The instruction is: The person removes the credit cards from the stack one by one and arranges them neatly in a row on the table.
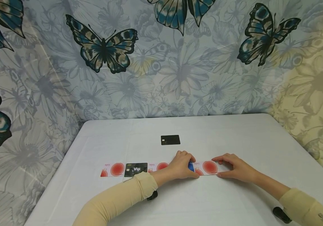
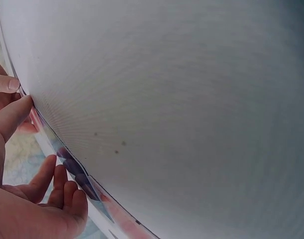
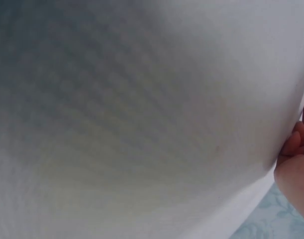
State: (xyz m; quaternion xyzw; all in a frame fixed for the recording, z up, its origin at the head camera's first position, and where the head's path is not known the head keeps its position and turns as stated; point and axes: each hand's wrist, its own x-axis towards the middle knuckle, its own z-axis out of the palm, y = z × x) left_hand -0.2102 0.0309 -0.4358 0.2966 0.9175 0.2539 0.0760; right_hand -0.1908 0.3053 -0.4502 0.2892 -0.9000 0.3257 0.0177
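A row of cards lies across the white table. At its right end is a white card with red circles (image 1: 210, 167). My left hand (image 1: 180, 165) spans that card's left end, fingertips at the top edge and thumb at the bottom edge. It covers most of a blue card (image 1: 191, 166). The right hand (image 1: 236, 168) holds the right end of the same white card, index finger and thumb at its two corners. Left of my left hand lie another red-circled card (image 1: 161, 165), a black Vip card (image 1: 136, 169) and a third red-circled card (image 1: 117, 169).
Farther back on the white table (image 1: 221, 135), a separate black VIP card (image 1: 170, 140) lies above the row. Butterfly-printed cloth (image 1: 178, 88) hangs behind the table and at its sides. Small black devices (image 1: 281, 215) sit at both wrists.
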